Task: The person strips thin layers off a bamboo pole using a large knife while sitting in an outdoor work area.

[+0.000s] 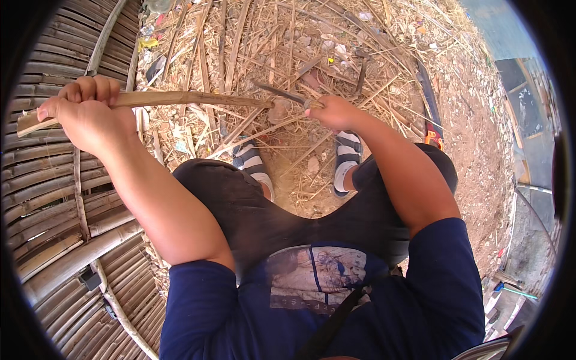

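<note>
- Left fingers (96,89) clenched round bamboo strip (186,98) near one end, leaving the rest free, probably for control.
- Right fingers (324,108) grasp knife (279,92) by handle, probably keeping skin off blade.

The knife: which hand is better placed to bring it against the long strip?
Right, probably: the right hand holds the knife near the free end of the strip, which the left hand grips near its other end.
</note>
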### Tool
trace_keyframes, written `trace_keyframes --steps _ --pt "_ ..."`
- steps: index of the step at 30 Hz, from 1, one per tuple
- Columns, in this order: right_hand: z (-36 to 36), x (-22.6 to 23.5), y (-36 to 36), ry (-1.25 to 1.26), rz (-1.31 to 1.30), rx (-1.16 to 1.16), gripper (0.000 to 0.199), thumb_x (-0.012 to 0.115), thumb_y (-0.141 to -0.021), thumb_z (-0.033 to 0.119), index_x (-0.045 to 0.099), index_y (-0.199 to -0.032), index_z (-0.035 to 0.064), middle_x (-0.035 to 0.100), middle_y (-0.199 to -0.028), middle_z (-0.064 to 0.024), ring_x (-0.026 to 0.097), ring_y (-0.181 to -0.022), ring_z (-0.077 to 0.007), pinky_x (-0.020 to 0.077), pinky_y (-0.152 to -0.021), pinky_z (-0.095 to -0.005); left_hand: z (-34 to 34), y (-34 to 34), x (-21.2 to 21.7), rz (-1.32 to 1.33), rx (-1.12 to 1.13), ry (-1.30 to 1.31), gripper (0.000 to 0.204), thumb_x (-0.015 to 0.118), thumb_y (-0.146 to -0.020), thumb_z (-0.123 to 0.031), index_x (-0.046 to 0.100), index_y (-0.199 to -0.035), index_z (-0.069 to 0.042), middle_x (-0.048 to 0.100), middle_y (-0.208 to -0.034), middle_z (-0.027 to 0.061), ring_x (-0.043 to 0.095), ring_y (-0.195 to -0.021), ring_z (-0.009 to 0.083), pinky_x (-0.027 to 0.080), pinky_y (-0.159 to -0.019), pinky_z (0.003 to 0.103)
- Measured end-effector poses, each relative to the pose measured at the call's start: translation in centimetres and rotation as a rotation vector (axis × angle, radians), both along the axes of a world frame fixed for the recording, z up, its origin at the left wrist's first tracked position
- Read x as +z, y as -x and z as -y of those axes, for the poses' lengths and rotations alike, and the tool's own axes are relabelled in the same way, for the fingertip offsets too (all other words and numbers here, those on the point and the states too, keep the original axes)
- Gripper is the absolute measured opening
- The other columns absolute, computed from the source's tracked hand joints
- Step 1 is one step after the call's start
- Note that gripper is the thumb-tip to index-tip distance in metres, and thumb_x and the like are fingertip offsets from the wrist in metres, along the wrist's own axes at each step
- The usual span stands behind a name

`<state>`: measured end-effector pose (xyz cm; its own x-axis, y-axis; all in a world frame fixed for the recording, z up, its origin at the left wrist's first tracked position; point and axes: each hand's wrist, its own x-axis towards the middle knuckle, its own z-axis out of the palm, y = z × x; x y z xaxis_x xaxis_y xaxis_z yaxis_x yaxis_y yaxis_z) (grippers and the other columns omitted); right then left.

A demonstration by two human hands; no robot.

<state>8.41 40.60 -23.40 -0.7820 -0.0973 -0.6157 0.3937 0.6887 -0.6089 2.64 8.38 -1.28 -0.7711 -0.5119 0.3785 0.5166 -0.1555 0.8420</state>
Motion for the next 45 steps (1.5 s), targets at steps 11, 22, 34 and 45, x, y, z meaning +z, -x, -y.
trace_keyframes --steps 11,22,34,45 --pt "2.8 3.3 -1.5 0.036 -0.382 -0.139 0.050 0.066 -0.095 0.046 0.063 -0.105 -0.0024 0.063 -0.074 -0.0076 0.062 -0.065 -0.0157 0.0501 -0.057 -0.0323 1.8 -0.8 0.4 -0.040 -0.014 -0.029 0.059 0.028 -0.107 -0.059 0.029 -0.073 -0.012 0.029 -0.065 0.0019 0.026 -0.055 0.0137 0.027 -0.051 0.030" --pt "5.5 -1.7 -3.9 -0.049 -0.383 -0.194 0.059 0.062 -0.093 0.051 0.064 -0.103 -0.0073 0.068 -0.092 -0.0281 0.068 -0.091 -0.0431 0.0513 -0.083 -0.0495 1.8 -0.5 0.2 -0.020 -0.043 0.010 0.064 0.026 -0.103 -0.068 0.030 -0.075 -0.011 0.028 -0.064 0.0017 0.025 -0.057 0.0146 0.026 -0.053 0.030" --pt "6.9 -1.6 -3.9 0.031 -0.626 -0.220 0.054 0.063 -0.096 0.049 0.063 -0.111 -0.0036 0.066 -0.078 -0.0236 0.067 -0.075 -0.0358 0.0502 -0.069 -0.0449 0.8 -0.2 0.0 -0.046 -0.090 0.004 0.042 0.044 -0.103 -0.038 0.033 -0.071 -0.013 0.025 -0.061 0.0008 0.024 -0.054 0.0125 0.023 -0.051 0.030" --pt "6.4 -2.1 -3.2 0.094 -0.581 -0.356 0.054 0.063 -0.096 0.048 0.064 -0.115 -0.0019 0.066 -0.075 -0.0204 0.066 -0.070 -0.0332 0.0503 -0.068 -0.0428 0.0 -0.9 0.6 -0.094 -0.075 0.001 0.046 0.058 -0.097 -0.034 0.028 -0.069 -0.013 0.022 -0.062 0.0006 0.021 -0.054 0.0120 0.022 -0.053 0.029"
